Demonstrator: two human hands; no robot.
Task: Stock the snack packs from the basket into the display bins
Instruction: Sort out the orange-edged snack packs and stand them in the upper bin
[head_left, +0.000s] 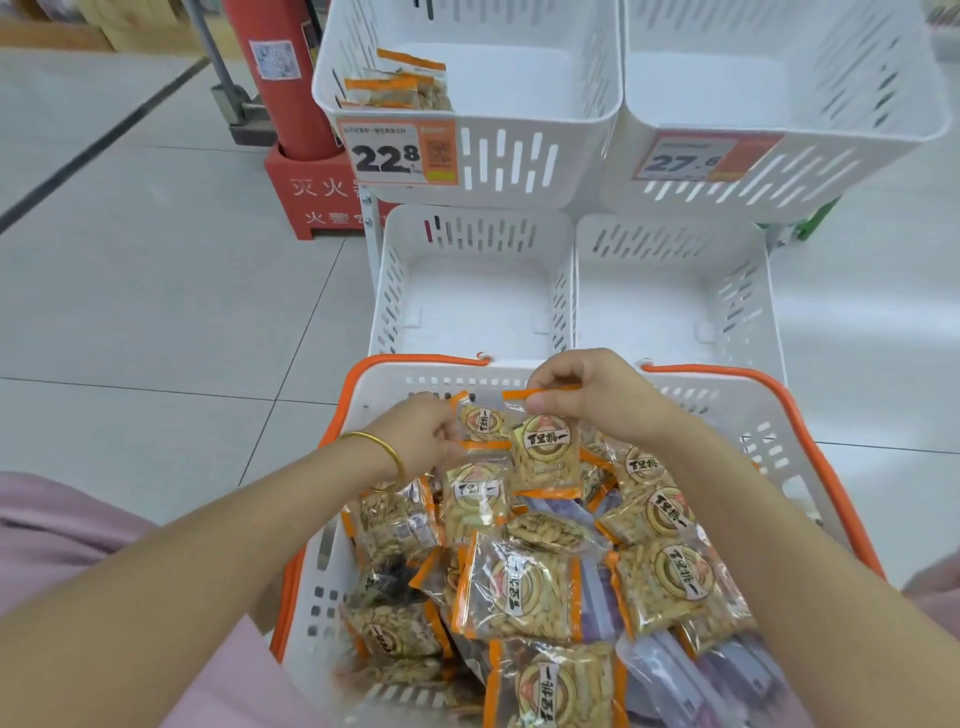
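Right hand (587, 395) pinches one snack pack (545, 452) by its orange top seal, thumb in front, fingers curled behind. The pack hangs upright just above the heap in the basket (810, 415). Left hand (415, 436) grips a second pack (480, 421) at its edge, just beside the first. Cannot tell whether the two packs touch or only overlap in view. Many more packs lie loose in the basket, with some purple packs (597, 592) of another kind beneath them.

Bins: the upper-left bin (519, 161), with price tag 22.8 (397, 153), holds a few matching packs (400, 88) against its left wall. The upper-right bin (779, 78), lower-left bin (467, 291) and lower-right bin (670, 296) show bare floors.

Risks, as judged:
- The right hand's hold is on a thin seal strip only. Slick film may slip out during the carry, and the pack could drop back or fall to the floor.
- Packs lie crowded, so a lifted one may snag a neighbour and drag it over the basket rim.
- The matching bin is the far, higher one. The nearer lower bins invite a wrong placement under the wrong price.
- A toss instead of a placed release may bounce off the slotted wall.
- The two kinds of pack may get mixed if grabbed by feel.
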